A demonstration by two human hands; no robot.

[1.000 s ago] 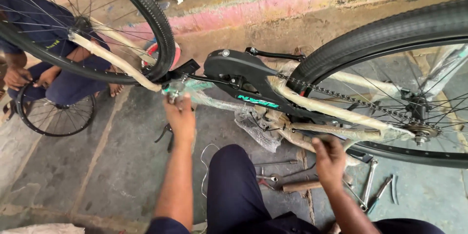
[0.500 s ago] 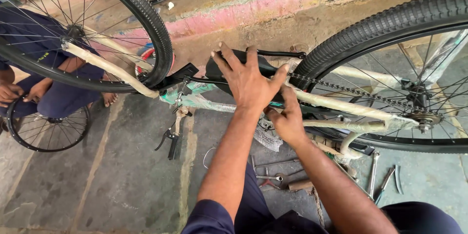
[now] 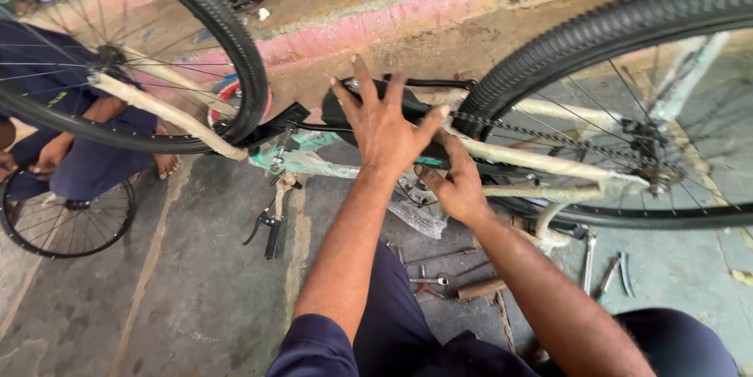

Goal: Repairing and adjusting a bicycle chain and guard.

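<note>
A bicycle stands upside down in front of me, its frame (image 3: 541, 163) wrapped in pale paper and clear film. My left hand (image 3: 384, 122) lies flat with fingers spread on the black chain cover (image 3: 341, 109) at the middle of the bicycle. Just below it, my right hand (image 3: 455, 185) is curled around the frame at the cover's lower edge, its thumb touching my left thumb. What exactly the fingers pinch is hidden. The chain (image 3: 533, 135) runs right toward the rear wheel (image 3: 596, 32).
The front wheel (image 3: 235, 55) rises at the left. A brake lever (image 3: 267, 228) hangs from a cable. Spanners (image 3: 604, 267), pliers (image 3: 427, 287) and a wooden-handled tool (image 3: 482, 289) lie on the concrete floor. Another person (image 3: 86, 157) sits at the left beside a loose wheel (image 3: 63, 228).
My left hand left the teal frame part and settled on the black cover. My right hand rose from the floor tools to the frame under the cover. Since half a second ago, little has moved.
</note>
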